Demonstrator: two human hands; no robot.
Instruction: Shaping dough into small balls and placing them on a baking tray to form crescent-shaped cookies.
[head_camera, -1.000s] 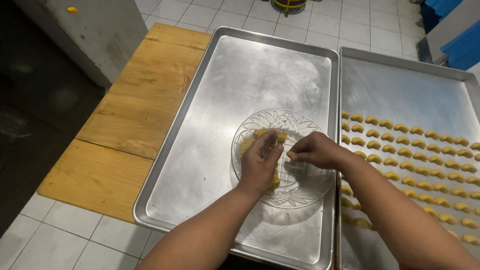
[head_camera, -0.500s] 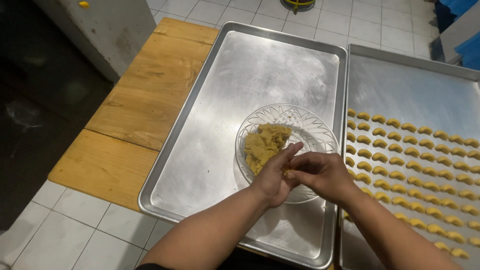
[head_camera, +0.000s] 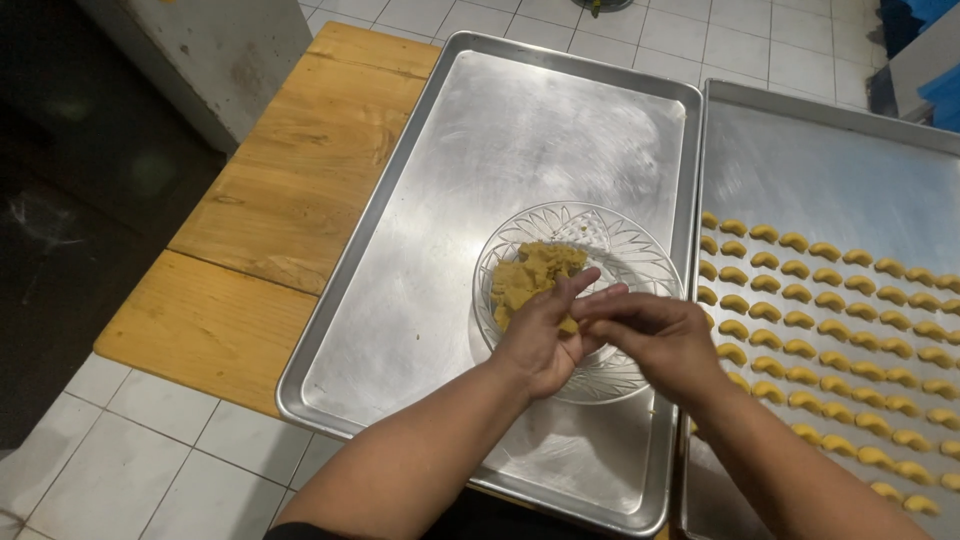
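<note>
Head view: both hands have come together over the near rim of the cut-glass bowl (head_camera: 580, 300). A second ago they were apart, each picking down into the dough; half a second ago they had already closed on each other at the bowl's near side, and now the left hand (head_camera: 545, 335) lies palm up with its fingers (head_camera: 585, 290) stretched flat while the right hand (head_camera: 655, 335) presses down across it. That pairing reads as a small piece of dough being rolled between palm and fingers, though the piece itself is hidden, so I cannot tell what, if anything, either hand is grasping; neither is clenched into a fist. The lump of yellow dough (head_camera: 530, 280) sits in the far left part of the bowl, now uncovered and just beyond the left fingertips.

Counted: one glass bowl, one mass of dough in it, two metal baking trays. The left tray (head_camera: 440, 260) carries only the bowl. The right tray (head_camera: 830, 170), touching it edge to edge, holds the shaped crescent cookies (head_camera: 810, 320) in slanting rows over its near half; there are several dozen, too many and too far cropped at the frame edge to count exactly. Both trays rest on a wooden table (head_camera: 260, 230) of two boards above a white tiled floor (head_camera: 130, 450).
</note>
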